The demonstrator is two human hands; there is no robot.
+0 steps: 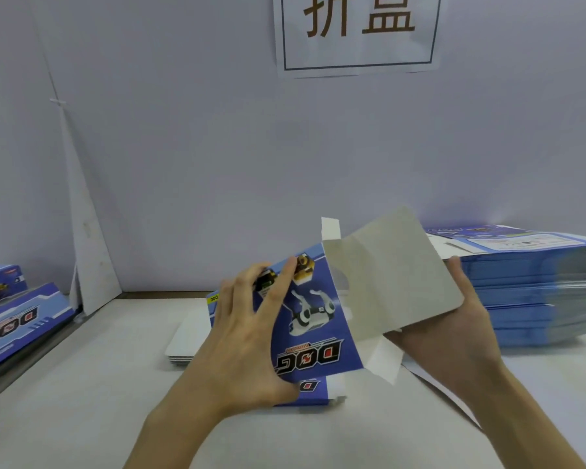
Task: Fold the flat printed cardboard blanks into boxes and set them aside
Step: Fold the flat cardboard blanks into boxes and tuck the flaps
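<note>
A blue printed cardboard blank (313, 319) with a white robot dog and the word DOG is held above the table at the centre, partly folded. Its grey inner panel (393, 275) stands up to the right, with white flaps at the top and bottom. My left hand (247, 336) grips the blue printed face, fingers spread over it and thumb under its lower edge. My right hand (454, 319) holds the grey panel from behind, fingers along its right edge. A tall stack of flat blue blanks (535, 292) lies at the right.
Folded blue boxes (11, 309) lie at the left edge. A small pile of white sheets (186, 333) rests on the white table behind my left hand. A white wall with a paper sign (357, 32) closes the back; a folded white card (88, 248) leans at the left.
</note>
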